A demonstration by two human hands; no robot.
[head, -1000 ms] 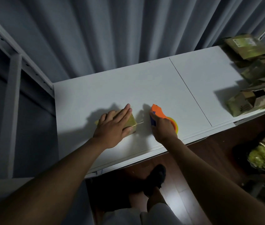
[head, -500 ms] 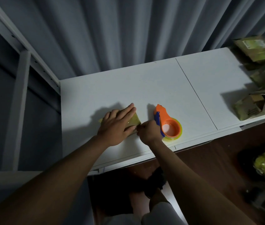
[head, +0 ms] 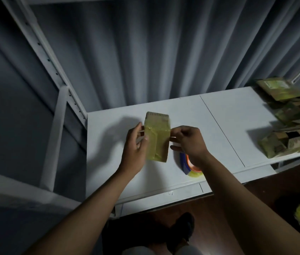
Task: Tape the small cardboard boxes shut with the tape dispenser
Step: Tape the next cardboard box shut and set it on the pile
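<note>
Between both hands (head: 136, 144), taped box (head: 157, 137) aloft

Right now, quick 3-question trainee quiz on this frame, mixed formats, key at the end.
1. True or false: the tape dispenser is gripped in the right hand.
2. Multiple choice: the small box is A) flat on the white table, B) held up between both hands, C) on the pile of boxes at the right.
3. Short answer: which hand grips the box's left edge?

Key
1. False. It lies on the table under the right wrist.
2. B.
3. The left hand, thumb on the taped face.
</note>
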